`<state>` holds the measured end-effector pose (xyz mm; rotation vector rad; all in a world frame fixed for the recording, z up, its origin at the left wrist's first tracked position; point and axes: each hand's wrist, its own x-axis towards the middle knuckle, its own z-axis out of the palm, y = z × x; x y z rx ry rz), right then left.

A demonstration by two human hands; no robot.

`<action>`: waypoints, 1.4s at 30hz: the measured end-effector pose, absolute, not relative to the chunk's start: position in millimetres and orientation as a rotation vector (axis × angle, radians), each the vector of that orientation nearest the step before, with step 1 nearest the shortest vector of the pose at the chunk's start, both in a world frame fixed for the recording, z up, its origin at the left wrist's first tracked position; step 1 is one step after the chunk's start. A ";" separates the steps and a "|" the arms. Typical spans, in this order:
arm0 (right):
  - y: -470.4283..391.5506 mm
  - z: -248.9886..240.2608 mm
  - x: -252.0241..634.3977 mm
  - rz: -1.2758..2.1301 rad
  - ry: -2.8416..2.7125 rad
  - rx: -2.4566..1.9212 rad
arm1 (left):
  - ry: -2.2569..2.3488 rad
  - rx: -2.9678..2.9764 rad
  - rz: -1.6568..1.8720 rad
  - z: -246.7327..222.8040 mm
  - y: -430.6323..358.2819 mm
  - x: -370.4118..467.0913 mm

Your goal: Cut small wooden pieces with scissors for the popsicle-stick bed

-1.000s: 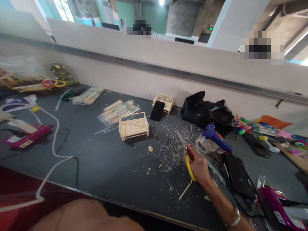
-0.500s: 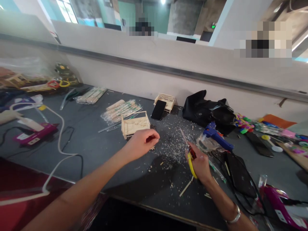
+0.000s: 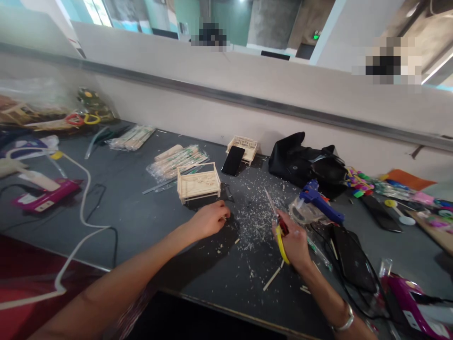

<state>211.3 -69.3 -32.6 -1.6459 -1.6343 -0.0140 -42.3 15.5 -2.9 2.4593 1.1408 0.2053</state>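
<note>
My right hand [image 3: 293,238] is wrapped round scissors [image 3: 282,243] with a yellow and red handle, their blades pointing up and away over the table. Down at the tabletop, my left hand [image 3: 208,219] has its fingers pinched together; a tiny pale bit shows at the fingertips, too small to name. Just beyond that hand stands a miniature wooden bed-like frame [image 3: 198,184]. Pale crumbs and cut chips [image 3: 253,222] are strewn between my hands. Thin wooden sticks [image 3: 272,278] lie near the front edge, below the scissors.
A phone [image 3: 233,160] leans against a second small wooden model [image 3: 247,147]. Bagged sticks [image 3: 180,160] lie at the left back. A blue glue gun [image 3: 320,200], a black bag [image 3: 304,160], a cabled black device [image 3: 354,257] and a magenta power strip [image 3: 417,302] are on the right.
My left hand has lowered toward the tabletop, over the spot where a small pale piece lay, and its fingers have closed. The right hand with the scissors has barely moved.
</note>
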 end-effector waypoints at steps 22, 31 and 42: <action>-73.2 -28.4 210.1 -0.113 -1.624 -1.558 | 0.486 0.706 0.789 0.3 13.3 22.4; -74.8 -29.3 209.3 -0.147 -1.672 -1.500 | 0.458 0.655 0.892 -4.5 12.2 20.3; -73.3 -27.8 210.1 -0.188 -1.667 -1.551 | 0.476 0.678 1.007 -2.9 13.0 19.2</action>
